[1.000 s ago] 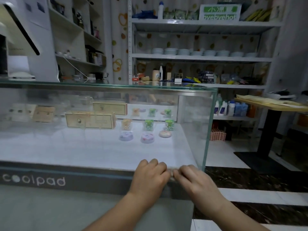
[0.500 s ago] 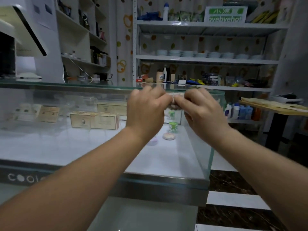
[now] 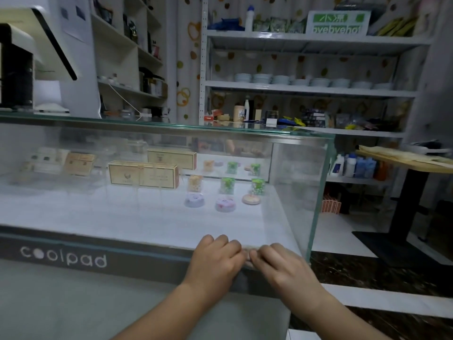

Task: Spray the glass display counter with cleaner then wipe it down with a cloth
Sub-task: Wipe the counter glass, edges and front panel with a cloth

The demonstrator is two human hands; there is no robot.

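**At the Front Lower Edge, Near the Right Front Corner: Both Hands on the Glass**

At the front lower edge of the glass display worktop (image 3: pixel 147 124), near its right front corner, both hands rest side by side against the front pane.

1. Left hand (image 3: pixel 215 261): the back of the hand faces the camera. The fingers are curled under, with the knuckles at the line where the pane meets the dark base band (image 3: pixel 137 256).
2. Right hand (image 3: pixel 282 268): same posture, just beside the left hand and nearer the right front corner. The fingertips of the two hands almost touch.
3. Pale sliver (image 3: pixel 245 249): a narrow light strip shows between the two sets of fingertips. Its nature cannot be determined.
4. Grip state: the fingers of both hands are bent, but the palms are hidden. Whether either grip is clenched on the sliver or merely pressed to the glass cannot be told.

Contents behind the pane, on the white inner floor:
- Long tan box (image 3: pixel 143 174) toward the middle, with a second one behind it.
- Round tins (image 3: pixel 225 204) toward the right edge, with small green containers (image 3: pixel 227 185) just behind them.

The base band carries the lettering "coolpad" toward the left. Stocked shelving (image 3: pixel 306 89) stands beyond the far edge.
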